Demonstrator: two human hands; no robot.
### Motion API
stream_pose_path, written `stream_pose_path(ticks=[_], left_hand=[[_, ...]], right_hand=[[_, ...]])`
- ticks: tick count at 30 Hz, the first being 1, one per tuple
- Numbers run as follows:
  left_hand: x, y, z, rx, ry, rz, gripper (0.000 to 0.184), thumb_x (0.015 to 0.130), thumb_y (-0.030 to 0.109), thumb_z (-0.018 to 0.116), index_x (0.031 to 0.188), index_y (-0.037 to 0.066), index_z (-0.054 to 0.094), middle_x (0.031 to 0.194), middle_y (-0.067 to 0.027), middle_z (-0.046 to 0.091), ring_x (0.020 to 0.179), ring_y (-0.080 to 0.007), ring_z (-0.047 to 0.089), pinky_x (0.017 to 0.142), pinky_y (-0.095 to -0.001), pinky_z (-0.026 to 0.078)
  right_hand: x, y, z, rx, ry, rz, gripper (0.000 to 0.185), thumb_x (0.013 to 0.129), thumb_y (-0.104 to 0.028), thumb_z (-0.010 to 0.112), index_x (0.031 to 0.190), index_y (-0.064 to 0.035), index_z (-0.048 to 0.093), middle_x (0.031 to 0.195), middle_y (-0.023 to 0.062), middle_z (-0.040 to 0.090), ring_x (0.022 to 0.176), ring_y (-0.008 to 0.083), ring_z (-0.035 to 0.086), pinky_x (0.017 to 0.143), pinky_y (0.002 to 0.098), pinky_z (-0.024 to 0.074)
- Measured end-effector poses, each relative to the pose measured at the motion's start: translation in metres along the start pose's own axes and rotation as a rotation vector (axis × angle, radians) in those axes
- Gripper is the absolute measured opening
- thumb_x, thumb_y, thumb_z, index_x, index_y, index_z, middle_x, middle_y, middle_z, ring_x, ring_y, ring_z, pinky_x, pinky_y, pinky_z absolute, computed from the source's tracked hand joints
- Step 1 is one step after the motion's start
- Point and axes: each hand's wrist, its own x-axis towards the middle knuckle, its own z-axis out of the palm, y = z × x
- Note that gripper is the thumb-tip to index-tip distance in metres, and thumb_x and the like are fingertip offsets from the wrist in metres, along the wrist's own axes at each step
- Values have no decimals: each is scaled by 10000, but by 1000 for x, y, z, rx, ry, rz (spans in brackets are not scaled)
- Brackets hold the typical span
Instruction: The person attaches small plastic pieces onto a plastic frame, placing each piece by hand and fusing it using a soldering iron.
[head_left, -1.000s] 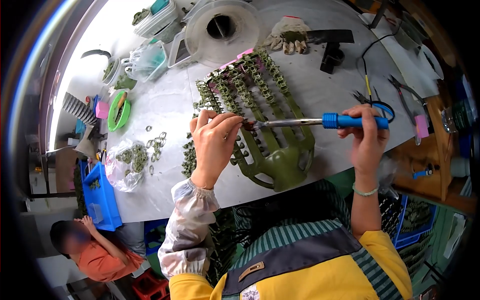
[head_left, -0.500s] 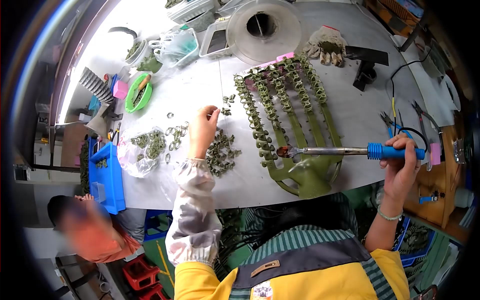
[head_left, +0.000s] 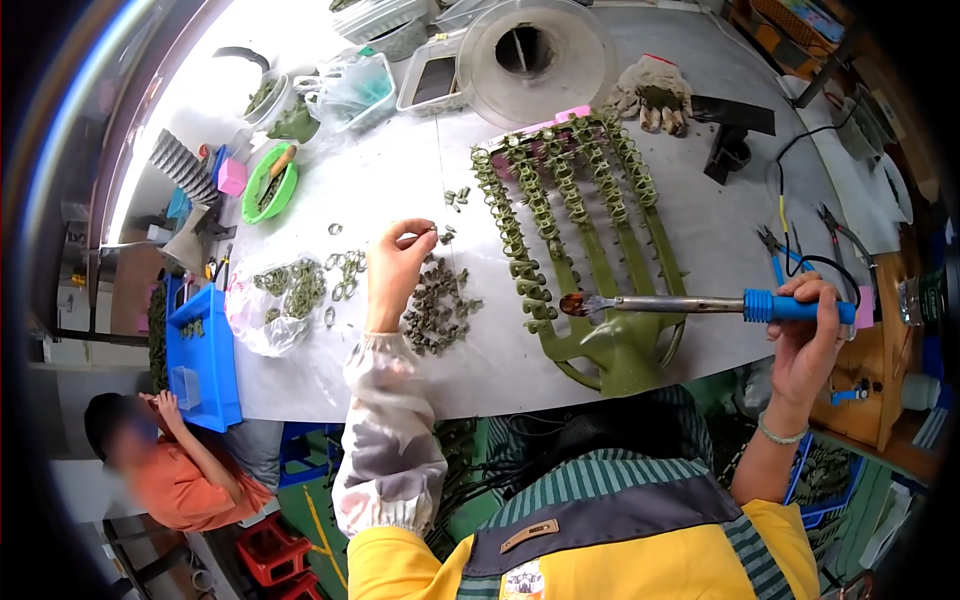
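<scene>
My left hand (head_left: 393,272) is closed in a pinch over the table, its fingertips on a small dark green piece. Just below the fingers lies a pile of small green pieces (head_left: 438,315); a smaller cluster (head_left: 456,198) sits above them. My right hand (head_left: 803,335) grips the blue handle of a soldering iron (head_left: 680,302), held level and pointing left. Its brown, crusted tip is over the base of a green five-branched tree (head_left: 625,355), whose branches carry rows of small ring-like parts. Whether the tip touches the tree I cannot tell.
A plastic bag of green rings (head_left: 285,290) and a green bowl (head_left: 269,190) stand left, near a blue tray (head_left: 205,350). A clear funnel-like cover (head_left: 585,60), gloves (head_left: 650,85) and a black stand (head_left: 733,130) are behind. Pliers (head_left: 775,252) lie right. A co-worker (head_left: 190,460) sits left.
My left hand has shifted slightly down, its fingertips lower beside the small pieces. The soldering iron has moved slightly right. The co-worker's hands are raised nearer the head.
</scene>
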Motion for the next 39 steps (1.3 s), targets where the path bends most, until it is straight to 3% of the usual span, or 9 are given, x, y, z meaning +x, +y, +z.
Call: stream_pose_path(ticks=[8,12,16,20,25,28,29,33,39], left_hand=[[-37,3,-18,-678,-207,-223,228,925,44,637,1136,-41,649,1031,-95,682,939,-135,664,843,-226,554],[-47,5,-24,-735,-237,-266,225,935,38,622,1144,-42,642,1063,-112,676,960,-159,665,860,-221,558],[-58,11,-20,-582,-143,-195,212,931,40,630,1125,-42,658,1044,-106,686,948,-153,668,872,-247,557],[-73,34,-15,-458,-238,-103,212,890,48,685,1095,-5,697,1037,-70,690,941,-139,662,847,-230,532],[-93,68,25,-260,-263,175,164,898,-1,657,1057,-14,692,1031,-35,663,855,-111,663,750,-218,520],[-97,89,43,46,-268,315,172,886,-35,657,1045,2,710,1030,-9,653,868,-90,645,723,-227,513],[-94,85,51,88,-229,447,165,878,-14,671,1030,29,718,1001,-27,673,781,-101,637,652,-236,502],[-86,91,70,367,-93,788,145,791,45,726,936,55,719,928,-42,699,825,-249,605,737,-334,506],[-82,84,86,540,-11,874,134,776,100,742,908,111,726,931,15,707,916,-236,568,831,-367,439]], right_hand=[[1,-1,-4,1,-11,7,302,967,-265,561,820,-4,594,864,124,600,511,135,565,427,220,485],[1,0,-4,-5,2,19,300,964,-271,567,822,-9,598,869,116,605,519,135,569,434,216,483],[1,1,-4,2,-9,15,299,963,-268,571,827,-5,608,872,111,610,557,135,585,435,215,482],[1,-1,-5,10,-28,3,288,963,-251,573,833,2,620,884,116,621,605,139,607,437,218,489],[2,1,-5,24,-20,-10,276,960,-228,577,846,16,636,884,128,639,619,157,637,458,231,521],[4,4,-7,39,-47,-10,273,959,-229,582,851,16,639,878,136,652,580,168,640,468,243,531],[4,5,-6,59,-28,6,261,961,-211,579,852,19,639,872,142,662,553,177,642,481,253,539],[4,13,-5,88,-14,19,240,966,-175,568,870,32,642,867,157,670,567,181,652,491,254,544],[6,26,-4,107,-49,4,260,969,-182,568,883,51,643,871,166,673,582,192,660,505,256,560]])
